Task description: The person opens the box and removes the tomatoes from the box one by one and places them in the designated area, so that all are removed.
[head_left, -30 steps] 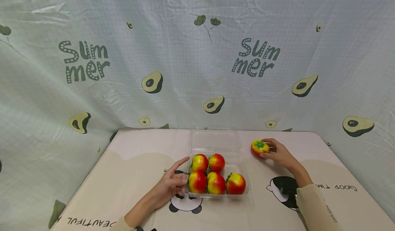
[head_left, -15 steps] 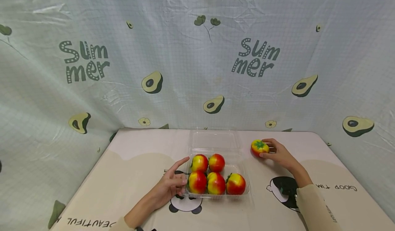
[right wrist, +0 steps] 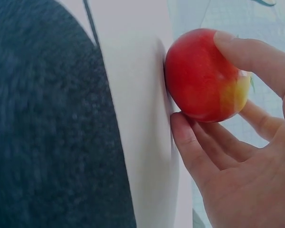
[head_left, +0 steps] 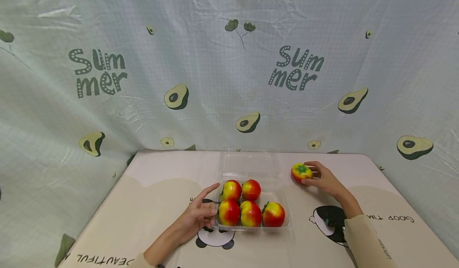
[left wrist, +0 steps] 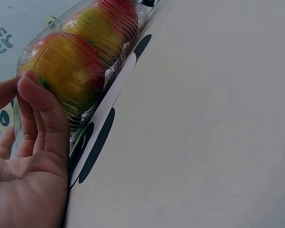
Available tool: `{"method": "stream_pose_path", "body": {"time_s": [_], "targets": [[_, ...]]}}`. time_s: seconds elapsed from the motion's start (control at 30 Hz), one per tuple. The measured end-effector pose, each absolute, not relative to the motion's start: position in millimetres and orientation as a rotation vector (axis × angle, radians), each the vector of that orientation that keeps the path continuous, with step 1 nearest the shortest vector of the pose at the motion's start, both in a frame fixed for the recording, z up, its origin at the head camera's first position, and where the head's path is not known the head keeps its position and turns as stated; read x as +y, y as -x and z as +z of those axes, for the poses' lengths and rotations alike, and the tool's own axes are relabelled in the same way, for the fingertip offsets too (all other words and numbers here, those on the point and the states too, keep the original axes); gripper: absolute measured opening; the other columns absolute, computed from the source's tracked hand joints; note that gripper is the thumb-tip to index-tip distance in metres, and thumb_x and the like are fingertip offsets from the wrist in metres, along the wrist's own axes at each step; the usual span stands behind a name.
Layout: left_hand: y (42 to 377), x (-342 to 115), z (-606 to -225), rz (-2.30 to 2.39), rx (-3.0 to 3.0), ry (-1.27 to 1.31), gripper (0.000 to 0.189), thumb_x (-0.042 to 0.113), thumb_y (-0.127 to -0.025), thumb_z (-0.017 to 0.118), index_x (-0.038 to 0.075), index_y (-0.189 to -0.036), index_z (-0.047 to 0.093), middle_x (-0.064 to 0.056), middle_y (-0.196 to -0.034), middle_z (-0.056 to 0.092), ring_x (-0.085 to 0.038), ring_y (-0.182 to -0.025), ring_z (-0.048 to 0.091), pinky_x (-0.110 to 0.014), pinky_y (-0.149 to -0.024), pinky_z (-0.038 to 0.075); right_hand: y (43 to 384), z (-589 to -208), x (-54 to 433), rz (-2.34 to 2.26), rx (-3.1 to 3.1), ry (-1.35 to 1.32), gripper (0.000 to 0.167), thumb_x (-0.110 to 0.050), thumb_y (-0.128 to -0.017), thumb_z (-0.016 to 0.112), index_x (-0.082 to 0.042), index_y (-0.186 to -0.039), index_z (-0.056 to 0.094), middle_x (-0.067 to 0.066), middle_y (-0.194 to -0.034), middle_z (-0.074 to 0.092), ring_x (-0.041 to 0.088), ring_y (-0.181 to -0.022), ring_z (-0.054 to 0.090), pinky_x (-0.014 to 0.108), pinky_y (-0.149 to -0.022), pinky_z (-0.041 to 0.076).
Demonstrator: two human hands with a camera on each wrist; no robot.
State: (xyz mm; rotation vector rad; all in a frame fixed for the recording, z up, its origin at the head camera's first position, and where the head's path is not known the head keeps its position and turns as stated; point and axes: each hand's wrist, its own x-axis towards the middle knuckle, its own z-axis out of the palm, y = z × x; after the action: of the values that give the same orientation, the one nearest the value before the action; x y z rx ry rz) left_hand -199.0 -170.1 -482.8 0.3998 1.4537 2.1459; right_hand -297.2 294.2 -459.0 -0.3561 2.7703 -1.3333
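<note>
Right hand (head_left: 324, 179) has its grip around a round, glossy red-and-yellow fruit (head_left: 299, 176) on the tabletop (head_left: 154, 200), left hand (head_left: 193, 218) loosely touching the clear plastic box (head_left: 270, 192) nearby, and any slackening could send that fruit rolling

behind the worktop (head_left: 150, 204) i see a pale, creased curtain (head_left: 215, 61), drawn round both sides as well. it's printed with halved avocados (head_left: 176, 96), "summer" lettering (head_left: 97, 73) twice over, a leafy sprig (head_left: 240, 26) and small pale flowers (head_left: 167, 142). the worktop's pink and beige surface bears a partly covered panda print (head_left: 214, 239) and some upside-down words (head_left: 391, 218).
</note>
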Motion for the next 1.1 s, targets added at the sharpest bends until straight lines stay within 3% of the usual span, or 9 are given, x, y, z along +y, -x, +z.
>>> {"method": "stream_pose_path", "body": {"time_s": [0.6,1.1], "targets": [[199,-169,-483,2.148,1.439,-0.402,0.079,0.001,-0.101,0.052,0.022,-0.166,0.012,0.007,-0.081,0.063,-0.008,-0.063,0.062,-0.020,-0.064,0.055,296,-451,298,-1.340,2.762,0.328,0.078,-0.025,-0.094,0.073,0.000,-0.155,0.032,0.036,-0.154,0.040,0.056,-0.139,0.044,0.070,-0.112,0.038],[199,-171,-483,2.148,1.441,-0.407,0.079,0.001,-0.101,0.052,0.022,-0.166,0.012,0.007,-0.082,0.063,-0.008,-0.064,0.062,-0.020,-0.065,0.055,294,-440,300,-1.362,2.789,0.401,0.074,-0.023,-0.096,0.072,0.002,-0.155,0.033,0.035,-0.152,0.043,0.056,-0.138,0.046,0.069,-0.109,0.042]]}}
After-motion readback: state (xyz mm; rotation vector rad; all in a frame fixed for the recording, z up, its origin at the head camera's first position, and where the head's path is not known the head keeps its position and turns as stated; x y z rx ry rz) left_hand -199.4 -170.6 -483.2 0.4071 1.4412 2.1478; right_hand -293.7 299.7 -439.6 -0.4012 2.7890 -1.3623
